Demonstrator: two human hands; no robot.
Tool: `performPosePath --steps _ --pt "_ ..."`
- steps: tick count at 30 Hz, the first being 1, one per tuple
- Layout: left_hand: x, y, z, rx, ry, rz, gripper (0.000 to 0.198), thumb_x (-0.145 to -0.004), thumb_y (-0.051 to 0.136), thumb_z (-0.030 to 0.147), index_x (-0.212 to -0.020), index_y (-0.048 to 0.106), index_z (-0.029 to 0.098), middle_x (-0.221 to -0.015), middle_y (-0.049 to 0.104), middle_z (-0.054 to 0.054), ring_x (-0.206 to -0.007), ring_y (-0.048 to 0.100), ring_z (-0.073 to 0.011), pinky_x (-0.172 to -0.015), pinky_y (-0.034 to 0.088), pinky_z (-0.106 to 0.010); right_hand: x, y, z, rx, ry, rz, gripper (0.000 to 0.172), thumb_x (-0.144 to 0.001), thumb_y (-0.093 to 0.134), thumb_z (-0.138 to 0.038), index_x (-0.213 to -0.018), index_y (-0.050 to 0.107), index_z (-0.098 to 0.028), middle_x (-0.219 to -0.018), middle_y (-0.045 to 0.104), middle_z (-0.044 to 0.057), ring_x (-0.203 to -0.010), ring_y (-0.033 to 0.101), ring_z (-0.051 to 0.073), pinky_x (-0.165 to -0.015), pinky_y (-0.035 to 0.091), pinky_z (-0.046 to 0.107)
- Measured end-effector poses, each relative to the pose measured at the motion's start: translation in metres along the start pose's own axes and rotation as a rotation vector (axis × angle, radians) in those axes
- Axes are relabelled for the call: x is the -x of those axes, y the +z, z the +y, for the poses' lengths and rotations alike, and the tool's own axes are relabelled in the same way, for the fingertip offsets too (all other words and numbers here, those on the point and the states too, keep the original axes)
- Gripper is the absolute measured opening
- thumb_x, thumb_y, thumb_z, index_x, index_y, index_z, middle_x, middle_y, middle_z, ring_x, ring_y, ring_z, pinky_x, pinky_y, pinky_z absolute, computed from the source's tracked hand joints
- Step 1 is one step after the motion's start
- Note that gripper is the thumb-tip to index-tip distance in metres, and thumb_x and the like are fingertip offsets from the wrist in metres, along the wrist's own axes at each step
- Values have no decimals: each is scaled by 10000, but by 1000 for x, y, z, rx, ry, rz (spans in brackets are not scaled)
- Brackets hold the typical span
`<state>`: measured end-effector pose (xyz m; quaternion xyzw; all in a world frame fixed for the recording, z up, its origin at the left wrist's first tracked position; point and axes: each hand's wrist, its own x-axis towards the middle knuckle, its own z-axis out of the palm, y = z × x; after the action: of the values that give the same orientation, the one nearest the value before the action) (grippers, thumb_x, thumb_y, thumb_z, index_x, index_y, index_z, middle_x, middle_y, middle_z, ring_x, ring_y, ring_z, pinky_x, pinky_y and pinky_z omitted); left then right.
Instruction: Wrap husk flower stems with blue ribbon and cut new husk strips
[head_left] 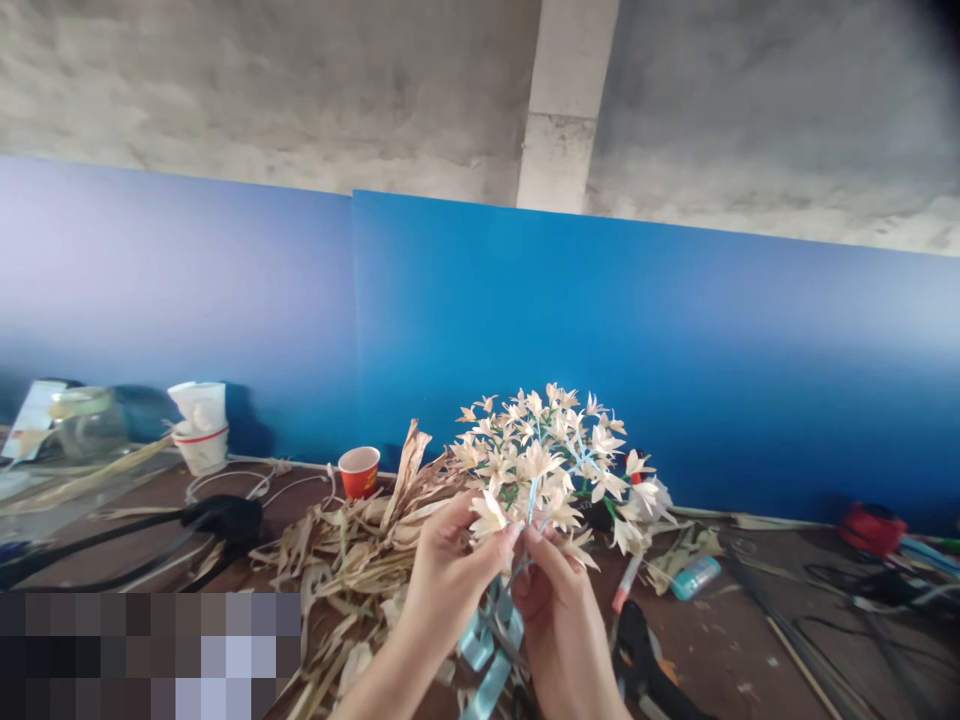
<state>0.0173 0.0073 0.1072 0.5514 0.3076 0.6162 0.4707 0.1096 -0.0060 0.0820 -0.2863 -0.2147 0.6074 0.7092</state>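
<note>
My left hand (pixel 456 560) and my right hand (pixel 561 592) meet in front of a bunch of cream artificial flowers (pixel 541 462). Thumbs and fingers of both hands are pinched together on a thin light-blue stem (pixel 533 500), just under one of the blooms. Pointed petals, which look like dried husk, spread out above and around my fingers. Below the hands hangs a loose light-blue ribbon (pixel 491 682). My fingers hide the lower part of the stem. Whether the bunch behind stands in a holder, I cannot tell.
Dried husks (pixel 337 550) are heaped left of my hands, near a red paper cup (pixel 359 473). Rightward lie a black clamp-like tool (pixel 645 660), a teal bottle-like item (pixel 696 577) and cables. A white cup (pixel 201 448) stands farther left. Behind rises a blue panel (pixel 480 330).
</note>
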Motion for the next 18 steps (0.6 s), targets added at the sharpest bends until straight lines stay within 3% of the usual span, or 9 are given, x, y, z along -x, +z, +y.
performPosePath --steps 3,7,11,18 --pt "1 -4 4 23 -47 19 116 -673 638 268 -650 602 160 -630 579 -6 -597 506 -119 -576 405 -218 2 0 -2 -31 39 2 233 -589 746 -191 -737 566 -190 -635 556 -50 -454 454 50 -432 380 169" --pt "-4 -19 8 114 -189 -210 167 -667 645 216 -830 635 185 -742 621 -21 -688 544 -132 -644 419 -225 1 -1 -6 -34 117 -78 194 -612 733 -183 -700 561 -175 -625 569 -39 -487 493 59 -458 397 166" --pt "-10 -30 8 240 -199 -103 188 -671 630 187 -858 644 174 -763 619 -23 -695 545 -113 -652 409 -198 0 -4 -4 29 191 -158 197 -651 710 -210 -600 526 -162 -479 523 -43 -436 466 59 -418 348 158" --pt "-11 -26 6 384 -293 -171 122 -628 685 187 -670 577 148 -596 552 18 -530 488 -77 -531 364 -188 3 -2 3 140 208 -127 273 -612 739 -238 -582 481 -154 -499 555 -32 -376 402 33 -385 286 149"
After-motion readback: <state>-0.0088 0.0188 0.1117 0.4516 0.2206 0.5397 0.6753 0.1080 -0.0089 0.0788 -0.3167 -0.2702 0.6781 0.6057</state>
